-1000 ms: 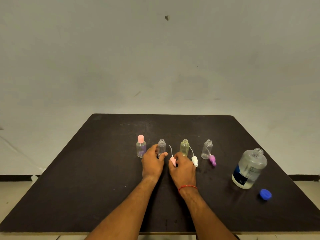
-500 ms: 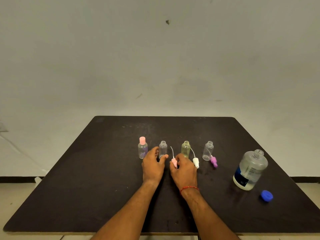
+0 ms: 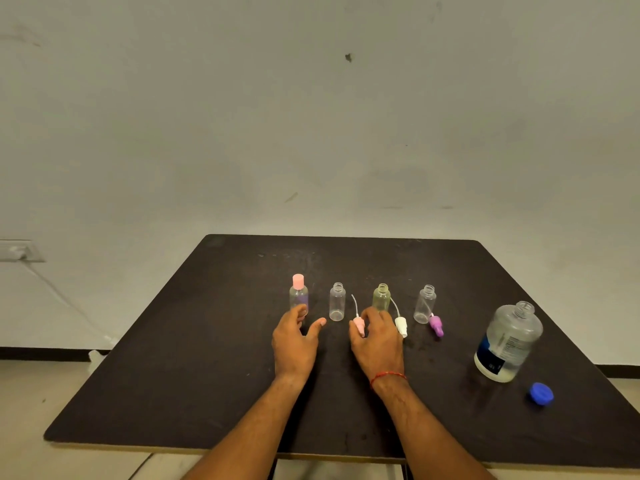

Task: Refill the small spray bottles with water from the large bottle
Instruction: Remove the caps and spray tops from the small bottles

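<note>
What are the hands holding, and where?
The right hand pinches the pink spray top by its head. The left hand is open, holding nothing.

You worked in a bare, makeshift room, hard to type further: a black tabletop [image 3: 207, 341] stood against a scuffed plain wall [image 3: 311, 133], with a wall socket [image 3: 17, 251] at nine o'clock and tiled floor [image 3: 34, 393] below.

Dim, even light; soft shadows; wide-angle bending at edges.

Left hand [image 3: 294, 344] reaches the pink-capped bottle [image 3: 299, 295] on the table [image 3: 194, 358]
</note>
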The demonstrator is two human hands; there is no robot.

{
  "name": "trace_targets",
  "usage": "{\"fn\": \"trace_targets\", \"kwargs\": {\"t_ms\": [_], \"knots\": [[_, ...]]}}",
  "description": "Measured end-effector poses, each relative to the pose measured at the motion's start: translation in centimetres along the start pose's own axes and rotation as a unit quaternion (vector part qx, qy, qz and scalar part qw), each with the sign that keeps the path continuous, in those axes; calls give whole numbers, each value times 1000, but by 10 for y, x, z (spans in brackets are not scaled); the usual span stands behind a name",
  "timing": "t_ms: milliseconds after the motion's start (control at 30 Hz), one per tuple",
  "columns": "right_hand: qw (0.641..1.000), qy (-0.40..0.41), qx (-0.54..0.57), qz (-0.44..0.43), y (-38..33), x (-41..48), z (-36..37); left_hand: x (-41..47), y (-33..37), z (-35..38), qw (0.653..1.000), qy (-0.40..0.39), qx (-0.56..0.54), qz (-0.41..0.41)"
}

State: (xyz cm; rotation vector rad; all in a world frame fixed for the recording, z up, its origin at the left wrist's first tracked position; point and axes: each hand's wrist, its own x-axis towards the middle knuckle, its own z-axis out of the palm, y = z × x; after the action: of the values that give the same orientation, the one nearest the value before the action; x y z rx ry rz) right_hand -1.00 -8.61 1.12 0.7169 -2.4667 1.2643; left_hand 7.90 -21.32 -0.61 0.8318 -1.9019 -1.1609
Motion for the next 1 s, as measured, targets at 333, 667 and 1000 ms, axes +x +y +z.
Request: {"fn": "trace_targets", "kwargs": {"t_ms": [333,667,1000], "knots": [[999,-9,27,-34,-12,-16,-5,5,-23,-57,998,17,54,25],[993,-21,38,-106,-71,-2,19,15,-28,-75,996,18,85,26],[978,-121,-96,-143,-126,51,43,21,-32,-74,994,21,101,23]]}}
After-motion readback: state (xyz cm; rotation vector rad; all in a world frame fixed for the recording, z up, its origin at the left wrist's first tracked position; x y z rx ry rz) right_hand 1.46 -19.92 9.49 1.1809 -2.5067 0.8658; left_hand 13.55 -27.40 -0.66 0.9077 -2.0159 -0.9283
